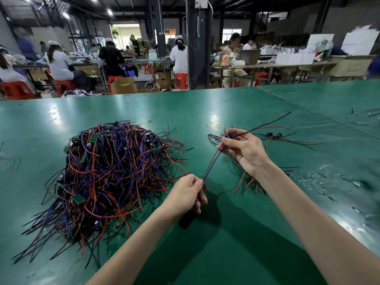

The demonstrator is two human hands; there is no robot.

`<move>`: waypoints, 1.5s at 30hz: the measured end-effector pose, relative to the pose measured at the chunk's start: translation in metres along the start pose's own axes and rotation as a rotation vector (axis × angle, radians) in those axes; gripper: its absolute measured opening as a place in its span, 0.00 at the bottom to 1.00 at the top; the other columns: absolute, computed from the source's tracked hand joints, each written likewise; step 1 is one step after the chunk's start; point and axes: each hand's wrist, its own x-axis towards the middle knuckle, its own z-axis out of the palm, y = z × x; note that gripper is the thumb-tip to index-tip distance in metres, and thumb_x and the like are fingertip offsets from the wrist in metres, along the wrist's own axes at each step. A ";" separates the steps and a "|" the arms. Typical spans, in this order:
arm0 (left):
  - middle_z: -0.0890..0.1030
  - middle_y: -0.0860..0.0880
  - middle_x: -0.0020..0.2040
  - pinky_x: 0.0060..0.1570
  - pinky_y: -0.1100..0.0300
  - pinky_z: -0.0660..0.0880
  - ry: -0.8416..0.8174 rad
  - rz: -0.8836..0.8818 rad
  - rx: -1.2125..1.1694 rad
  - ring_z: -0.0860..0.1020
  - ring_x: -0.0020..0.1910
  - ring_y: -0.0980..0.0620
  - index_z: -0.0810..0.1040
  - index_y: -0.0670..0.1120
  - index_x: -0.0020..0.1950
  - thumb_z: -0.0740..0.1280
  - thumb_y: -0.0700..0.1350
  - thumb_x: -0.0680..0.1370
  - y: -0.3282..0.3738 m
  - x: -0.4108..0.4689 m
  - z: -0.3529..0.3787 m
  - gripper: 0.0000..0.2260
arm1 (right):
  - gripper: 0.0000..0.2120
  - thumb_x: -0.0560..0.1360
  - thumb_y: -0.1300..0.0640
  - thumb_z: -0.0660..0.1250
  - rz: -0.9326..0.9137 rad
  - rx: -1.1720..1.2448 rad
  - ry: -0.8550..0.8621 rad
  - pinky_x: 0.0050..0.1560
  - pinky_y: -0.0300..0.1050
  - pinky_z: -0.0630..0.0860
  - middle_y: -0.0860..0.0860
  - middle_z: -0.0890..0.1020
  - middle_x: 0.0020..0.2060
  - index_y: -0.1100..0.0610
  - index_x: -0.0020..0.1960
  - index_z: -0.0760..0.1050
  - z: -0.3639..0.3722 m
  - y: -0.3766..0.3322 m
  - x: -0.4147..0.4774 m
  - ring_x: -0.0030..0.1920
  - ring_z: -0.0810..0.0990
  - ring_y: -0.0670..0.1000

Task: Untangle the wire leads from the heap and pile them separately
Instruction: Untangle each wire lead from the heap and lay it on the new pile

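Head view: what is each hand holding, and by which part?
Both hold one wire lead. The right hand grips its component end; the left hand pinches the free tips of its red and blue wires.

Brightly lit from ceiling lamps (110, 11) far beyond the grips. Pale glare patches on the green table (144, 108) beyond the left grip (186, 194) and right grip (244, 151), with more sheen low to the right grip's right. Soft dark shadows under the forearms, nearer than the left grip. Crisp at the wire lead (212, 164) stretched between the grips; hazy and smeared in the hall behind. Bowed at the edges, table rim curved.
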 end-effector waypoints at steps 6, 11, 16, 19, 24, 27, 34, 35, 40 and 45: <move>0.74 0.51 0.21 0.19 0.64 0.65 0.086 -0.038 -0.077 0.65 0.17 0.55 0.70 0.41 0.45 0.53 0.40 0.83 -0.001 0.005 -0.005 0.10 | 0.11 0.71 0.76 0.64 0.052 0.112 -0.091 0.33 0.43 0.81 0.57 0.81 0.30 0.62 0.46 0.73 0.010 0.003 -0.005 0.29 0.82 0.54; 0.70 0.53 0.22 0.19 0.65 0.65 -0.090 0.081 -0.054 0.62 0.17 0.56 0.69 0.43 0.46 0.54 0.40 0.83 -0.001 0.002 -0.003 0.09 | 0.10 0.71 0.76 0.64 0.015 0.153 -0.031 0.33 0.41 0.80 0.58 0.80 0.32 0.63 0.46 0.73 0.006 0.001 -0.001 0.30 0.82 0.55; 0.69 0.53 0.23 0.18 0.66 0.65 -0.120 0.326 -0.029 0.62 0.16 0.56 0.69 0.46 0.46 0.55 0.40 0.83 0.009 -0.007 0.006 0.08 | 0.12 0.70 0.78 0.64 0.005 0.016 0.038 0.32 0.41 0.80 0.59 0.77 0.34 0.64 0.46 0.72 -0.006 0.003 0.002 0.28 0.82 0.53; 0.70 0.53 0.24 0.19 0.65 0.66 -0.119 0.394 -0.037 0.63 0.17 0.55 0.70 0.46 0.46 0.56 0.42 0.82 0.012 -0.010 0.006 0.07 | 0.12 0.68 0.78 0.66 0.018 -0.121 -0.001 0.32 0.42 0.80 0.59 0.77 0.35 0.64 0.46 0.73 -0.008 0.008 0.001 0.28 0.81 0.53; 0.73 0.53 0.24 0.21 0.64 0.65 -0.220 0.398 0.039 0.64 0.17 0.57 0.70 0.46 0.44 0.57 0.40 0.82 0.011 -0.014 0.006 0.08 | 0.14 0.67 0.77 0.68 0.039 -0.312 -0.077 0.32 0.43 0.80 0.58 0.75 0.34 0.63 0.47 0.74 -0.007 0.013 -0.002 0.27 0.81 0.54; 0.74 0.54 0.25 0.20 0.65 0.65 -0.280 0.379 0.049 0.65 0.18 0.57 0.69 0.46 0.45 0.56 0.39 0.82 0.011 -0.014 0.007 0.07 | 0.13 0.68 0.78 0.67 0.084 -0.304 -0.077 0.33 0.44 0.81 0.57 0.75 0.31 0.63 0.47 0.74 -0.008 0.013 -0.002 0.28 0.81 0.54; 0.75 0.54 0.26 0.21 0.65 0.68 -0.347 0.281 0.083 0.64 0.20 0.58 0.69 0.46 0.46 0.55 0.38 0.83 0.011 -0.016 0.007 0.08 | 0.12 0.69 0.78 0.65 0.164 -0.221 -0.044 0.30 0.41 0.79 0.55 0.79 0.26 0.65 0.46 0.74 -0.010 0.008 0.001 0.26 0.81 0.53; 0.75 0.53 0.27 0.22 0.64 0.69 -0.355 0.269 0.082 0.64 0.21 0.58 0.69 0.46 0.46 0.55 0.37 0.83 0.011 -0.017 0.007 0.08 | 0.12 0.69 0.78 0.65 0.175 -0.206 -0.039 0.30 0.40 0.79 0.54 0.80 0.26 0.65 0.47 0.74 -0.010 0.007 0.002 0.26 0.81 0.53; 0.78 0.49 0.34 0.24 0.65 0.71 -0.450 0.233 0.073 0.63 0.24 0.57 0.68 0.46 0.50 0.53 0.35 0.82 0.010 -0.019 0.009 0.08 | 0.10 0.70 0.76 0.65 0.204 -0.125 -0.036 0.30 0.39 0.79 0.56 0.81 0.29 0.64 0.47 0.74 -0.010 0.006 0.003 0.27 0.81 0.51; 0.80 0.52 0.33 0.25 0.65 0.72 -0.545 0.167 0.006 0.64 0.24 0.57 0.68 0.46 0.50 0.53 0.38 0.83 0.010 -0.021 0.010 0.07 | 0.05 0.73 0.72 0.65 0.278 -0.164 -0.097 0.29 0.37 0.77 0.57 0.82 0.31 0.64 0.46 0.73 -0.010 0.007 0.001 0.27 0.80 0.49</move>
